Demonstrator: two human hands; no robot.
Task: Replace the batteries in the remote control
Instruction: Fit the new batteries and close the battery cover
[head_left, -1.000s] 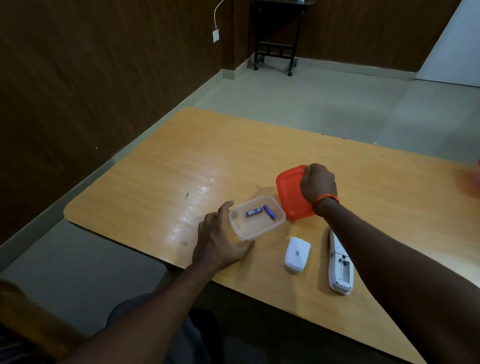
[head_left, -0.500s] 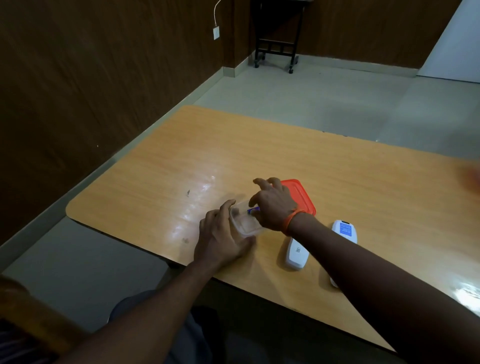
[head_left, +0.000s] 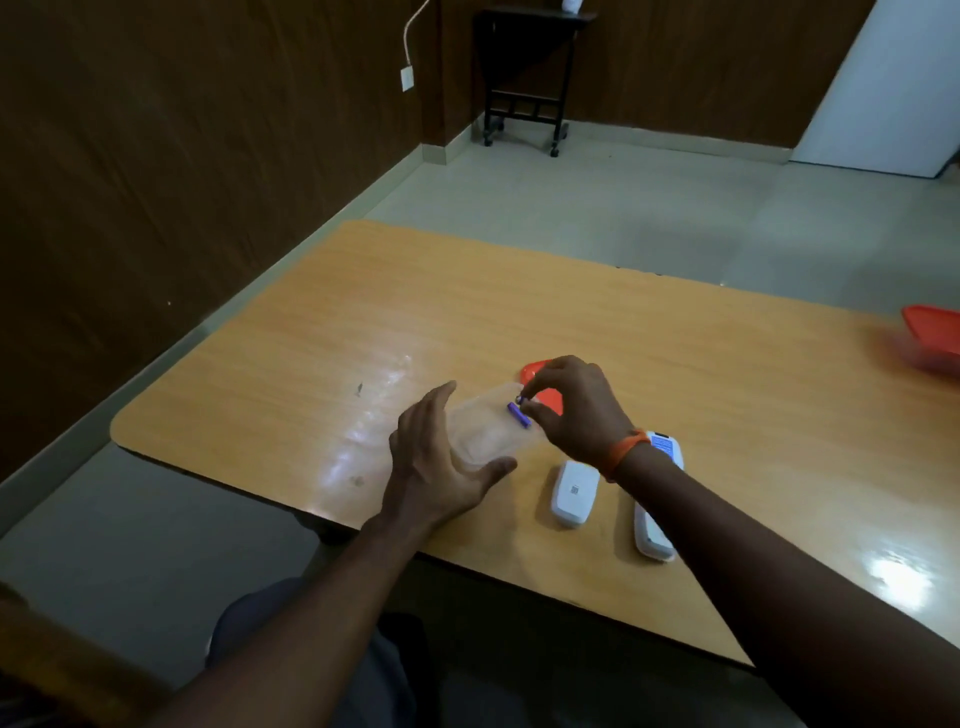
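Observation:
My right hand (head_left: 576, 410) pinches a purple battery (head_left: 518, 415) just above the clear plastic container (head_left: 483, 441). I see no other battery in the container. My left hand (head_left: 431, 462) lies against the container's left side, fingers straight and thumb along its near edge. The white remote (head_left: 652, 540) lies face down near the table's front edge, partly hidden by my right forearm. Its white battery cover (head_left: 571, 493) lies just left of it. The red lid (head_left: 543, 384) lies flat behind my right hand.
A second red-lidded container (head_left: 935, 343) sits at the table's far right edge. The wooden table (head_left: 519, 312) ends close in front of me and on the left. A black wheeled stand (head_left: 524, 78) is by the far wall.
My right hand set the red lid down behind the container, reached into the container and lifted a purple battery out. My left hand stayed beside the container with looser fingers.

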